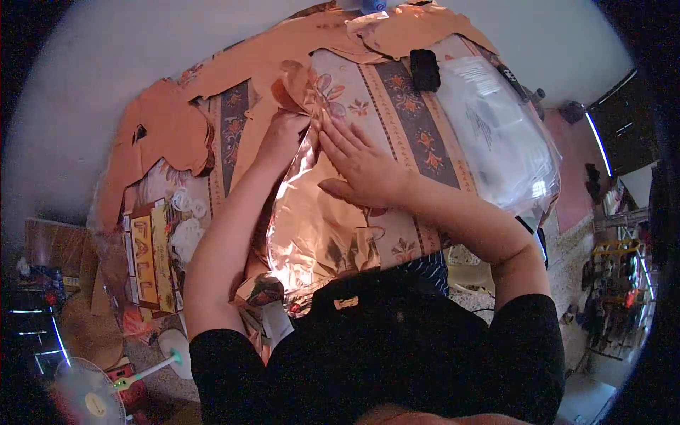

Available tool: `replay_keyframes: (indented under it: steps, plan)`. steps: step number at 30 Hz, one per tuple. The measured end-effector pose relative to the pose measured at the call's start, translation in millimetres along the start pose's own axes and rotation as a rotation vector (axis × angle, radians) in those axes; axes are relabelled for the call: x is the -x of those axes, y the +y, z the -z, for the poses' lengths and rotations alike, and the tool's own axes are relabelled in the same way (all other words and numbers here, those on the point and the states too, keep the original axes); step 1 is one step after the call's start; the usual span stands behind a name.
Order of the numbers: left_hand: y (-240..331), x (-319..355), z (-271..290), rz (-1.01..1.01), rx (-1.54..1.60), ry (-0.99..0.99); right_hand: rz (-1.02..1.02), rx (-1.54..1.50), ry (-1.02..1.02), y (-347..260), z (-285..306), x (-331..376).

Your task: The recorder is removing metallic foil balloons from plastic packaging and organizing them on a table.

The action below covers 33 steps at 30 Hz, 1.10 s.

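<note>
A shiny rose-gold foil balloon (312,205), flat and creased, stretches from the table's near edge up toward the middle. My left hand (289,131) is closed around its bunched upper part, with the fingertips mostly hidden by the foil. Part of the foil (292,88) fans out beyond that hand. My right hand (365,163) lies flat with its fingers stretched out, pressing along the right side of the gathered foil. Its thumb points left over the foil. The lower end of the balloon reaches my black shirt.
Flat foil pieces (163,127) lie on the left and along the far edge of the patterned tablecloth (432,142). Clear plastic bags (496,134) and a black object (425,69) are at right. A printed sign (150,258) lies left; a fan (88,397) stands lower left.
</note>
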<state>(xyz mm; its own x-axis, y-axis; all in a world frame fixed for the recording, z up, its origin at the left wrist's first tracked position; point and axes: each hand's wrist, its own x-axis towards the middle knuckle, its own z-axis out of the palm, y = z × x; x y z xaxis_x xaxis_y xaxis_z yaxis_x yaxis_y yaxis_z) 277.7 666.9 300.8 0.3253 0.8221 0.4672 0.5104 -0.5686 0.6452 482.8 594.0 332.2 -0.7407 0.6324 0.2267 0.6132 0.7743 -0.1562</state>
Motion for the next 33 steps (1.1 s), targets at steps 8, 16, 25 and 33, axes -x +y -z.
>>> replay_keyframes:
  steps: [8, 16, 25, 33]
  plan:
    - [35.9, 4.9, 14.1, 0.040, -0.177, -0.107, 0.035, 0.031, 0.016, 2.3, 0.3, -0.5]
    - [12.7, 0.6, 34.8, 0.317, 0.002, 0.095, 0.059, 0.115, 0.048, 0.9, 0.1, -0.2]
    - [56.2, -12.8, 71.3, -0.258, -0.398, 0.106, 0.032, 0.067, 0.012, 2.3, 1.5, 2.0]
    - [36.7, -1.6, 27.5, -0.106, -0.526, -0.133, 0.037, 0.043, -0.014, -1.3, 0.4, 1.4]
